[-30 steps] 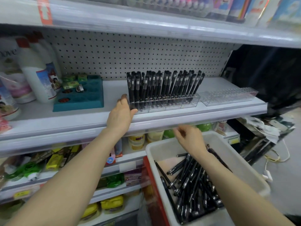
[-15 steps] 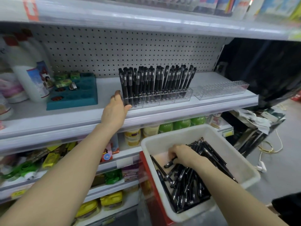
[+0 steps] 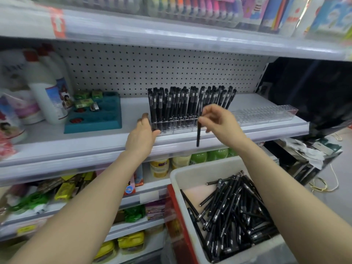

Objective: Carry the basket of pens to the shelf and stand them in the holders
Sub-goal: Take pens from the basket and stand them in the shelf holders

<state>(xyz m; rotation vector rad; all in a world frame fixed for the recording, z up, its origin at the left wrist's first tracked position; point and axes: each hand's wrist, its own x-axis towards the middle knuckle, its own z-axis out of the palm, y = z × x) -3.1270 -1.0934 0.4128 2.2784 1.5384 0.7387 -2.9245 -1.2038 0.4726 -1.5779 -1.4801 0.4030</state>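
wall: white pegboard (image 3: 152, 69) | grey floor (image 3: 342, 164) | right: dark recess (image 3: 314, 88)

The pen (image 3: 198, 134) is matt black plastic; those in the basket (image 3: 182, 169) carry shiny silver bands. The basket is smooth, matt white plastic. The holders (image 3: 266, 116) are clear, glossy plastic. The shelf (image 3: 76, 141) looks like smooth white-painted metal, the pegboard (image 3: 133, 73) perforated.

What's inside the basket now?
A loose pile of black pens lies in the basket, with bare pinkish floor showing at its back left. The right forearm covers its right side, and anything beneath the pile is hidden.
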